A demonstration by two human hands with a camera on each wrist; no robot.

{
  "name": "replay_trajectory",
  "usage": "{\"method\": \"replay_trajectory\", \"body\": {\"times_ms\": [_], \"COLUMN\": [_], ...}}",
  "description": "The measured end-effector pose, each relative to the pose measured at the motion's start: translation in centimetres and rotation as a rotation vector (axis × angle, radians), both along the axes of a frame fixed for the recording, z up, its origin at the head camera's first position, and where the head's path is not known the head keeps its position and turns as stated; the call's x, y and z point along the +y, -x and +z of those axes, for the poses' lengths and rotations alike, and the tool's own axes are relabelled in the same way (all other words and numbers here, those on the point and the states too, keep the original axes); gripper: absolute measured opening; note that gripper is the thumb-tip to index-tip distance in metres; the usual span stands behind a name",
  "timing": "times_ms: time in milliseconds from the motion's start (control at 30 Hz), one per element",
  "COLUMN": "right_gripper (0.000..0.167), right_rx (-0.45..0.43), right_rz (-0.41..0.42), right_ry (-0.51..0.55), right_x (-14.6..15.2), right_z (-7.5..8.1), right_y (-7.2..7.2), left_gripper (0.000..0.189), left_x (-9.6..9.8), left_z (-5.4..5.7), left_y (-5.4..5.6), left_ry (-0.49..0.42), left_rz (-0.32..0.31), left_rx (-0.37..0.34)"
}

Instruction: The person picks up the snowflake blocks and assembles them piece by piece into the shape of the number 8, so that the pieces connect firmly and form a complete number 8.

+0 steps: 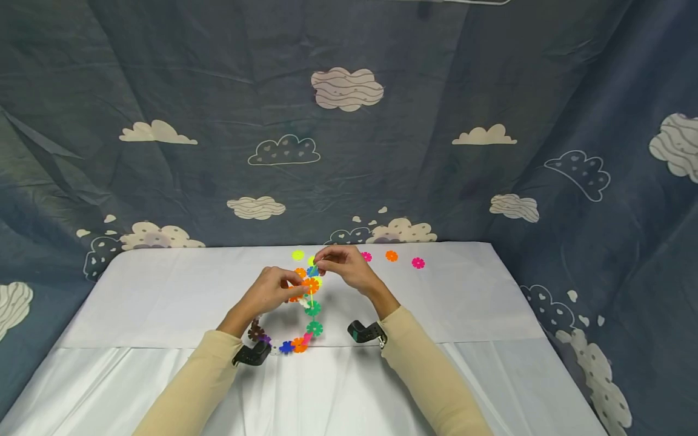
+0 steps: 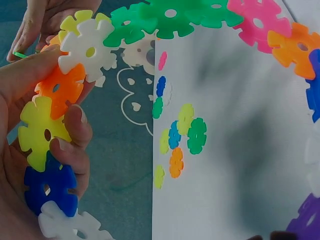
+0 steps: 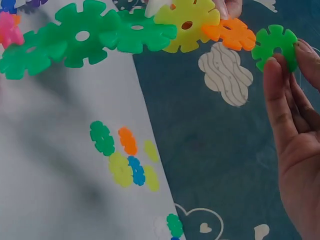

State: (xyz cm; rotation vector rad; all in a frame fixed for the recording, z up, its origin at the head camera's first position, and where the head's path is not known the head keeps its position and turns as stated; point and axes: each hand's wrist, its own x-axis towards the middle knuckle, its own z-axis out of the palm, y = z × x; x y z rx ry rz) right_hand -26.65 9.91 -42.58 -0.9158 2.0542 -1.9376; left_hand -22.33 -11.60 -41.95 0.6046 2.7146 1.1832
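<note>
Notched flower-shaped plastic discs are joined edge to edge in a long curved chain (image 1: 314, 327). My left hand (image 1: 269, 290) grips one end section of it, with an orange disc (image 2: 60, 90), a yellow disc (image 2: 31, 127) and a blue disc (image 2: 37, 187) lying along the palm and fingers. Between thumb and fingertips, my right hand (image 3: 297, 150) pinches a loose-looking green disc (image 3: 261, 50). Its edge is right at an orange disc (image 3: 239, 34), which sits beside a yellow disc (image 3: 172, 22) of the chain. Left fingertips show behind that spot.
Loose discs lie on the white table (image 1: 463, 297) beyond the hands, among them a pink disc (image 1: 418, 263), an orange disc (image 1: 391, 256) and a yellow disc (image 1: 297, 255). A dark cloud-print curtain (image 1: 414, 181) stands behind the table's far edge.
</note>
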Motion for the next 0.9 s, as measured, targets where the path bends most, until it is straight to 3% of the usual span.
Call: {"method": "replay_trajectory", "body": {"times_ms": [533,900], "right_gripper": [0.014,0.016], "right_rx": [-0.049,-0.101], "right_rz": [0.101,0.047], "right_ry": [-0.15,-0.061], "right_x": [-0.6,0.4], "right_z": [0.5,-0.7], "right_y": [1.1,0.9], "left_gripper": [0.018,0.016], "left_x": [0.1,0.0], "left_z": [-0.2,-0.2], "left_y": [0.2,0.2], "left_ry": [-0.015,-0.029], "left_rz": [-0.031,-0.016], "left_rx": [-0.019,-0.011]}}
